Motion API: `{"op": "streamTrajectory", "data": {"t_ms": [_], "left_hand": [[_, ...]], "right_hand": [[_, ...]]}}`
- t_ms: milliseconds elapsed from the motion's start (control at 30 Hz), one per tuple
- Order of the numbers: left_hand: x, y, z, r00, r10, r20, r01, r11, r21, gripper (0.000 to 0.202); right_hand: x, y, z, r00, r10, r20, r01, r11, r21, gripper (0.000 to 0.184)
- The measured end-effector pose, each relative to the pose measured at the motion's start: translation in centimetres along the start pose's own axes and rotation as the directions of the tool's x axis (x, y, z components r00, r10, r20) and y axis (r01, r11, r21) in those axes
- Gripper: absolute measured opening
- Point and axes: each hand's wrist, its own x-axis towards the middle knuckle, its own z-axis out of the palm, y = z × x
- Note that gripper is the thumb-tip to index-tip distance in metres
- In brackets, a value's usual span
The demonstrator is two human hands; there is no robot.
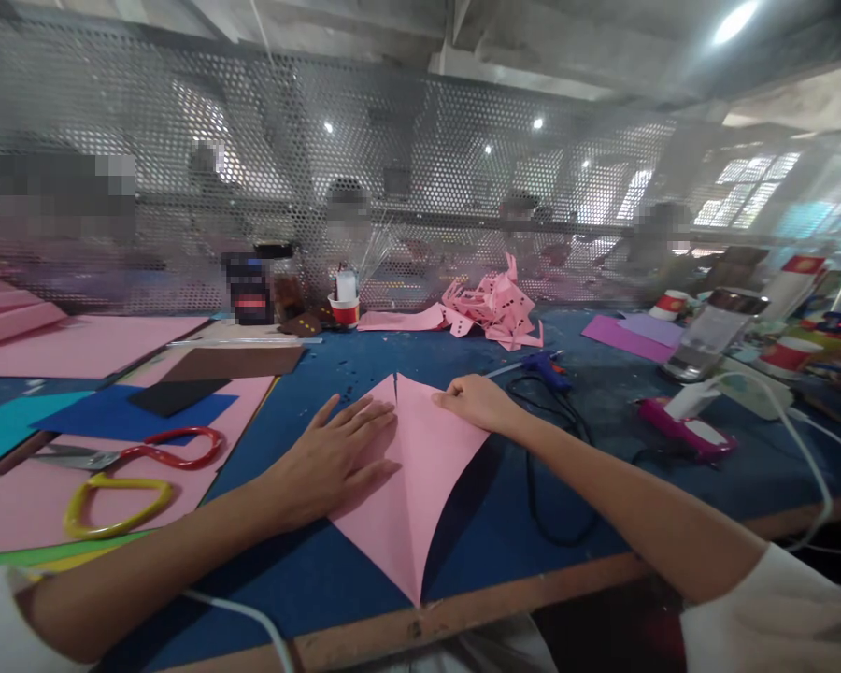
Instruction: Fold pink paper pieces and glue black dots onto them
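Note:
A pink sheet of paper (434, 467) lies in front of me, creased down its middle, with a small slit at the far end of the crease. Its near corner points at the table's front edge. My left hand (354, 449) rests flat on the left half, fingers spread. At the far right edge, my right hand (473, 402) pinches the paper between thumb and fingers. That right half curves up off the blue tabletop. Just beyond my right hand is a blue glue gun (548, 370) with a dark cord.
Scissors with red and yellow handles (182, 449) lie on coloured sheets at left. Cut pink pieces (494, 304) are heaped at the back. A pink-purple device (687, 430) and a clear bottle (715, 336) stand right. Behind the table rises a perforated metal screen (420, 121).

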Motion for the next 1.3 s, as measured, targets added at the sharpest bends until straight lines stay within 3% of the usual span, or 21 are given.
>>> {"op": "streamTrajectory", "data": {"t_ms": [567, 1000, 1300], "left_hand": [[-0.19, 0.53, -0.15, 0.999, -0.003, 0.049, 0.003, 1.000, 0.000, 0.066], [-0.25, 0.38, 0.06, 1.000, 0.017, 0.005, -0.017, 1.000, 0.011, 0.064], [-0.41, 0.92, -0.78, 0.999, 0.027, 0.043, -0.027, 1.000, -0.005, 0.065]], "right_hand": [[-0.54, 0.16, 0.81, 0.999, 0.000, -0.051, -0.001, 1.000, -0.018, 0.028], [-0.61, 0.80, 0.62, 0.998, -0.008, -0.065, 0.010, 0.999, 0.034, 0.037], [-0.75, 0.52, 0.45, 0.998, 0.005, -0.068, -0.003, 0.999, 0.034, 0.029]]}}
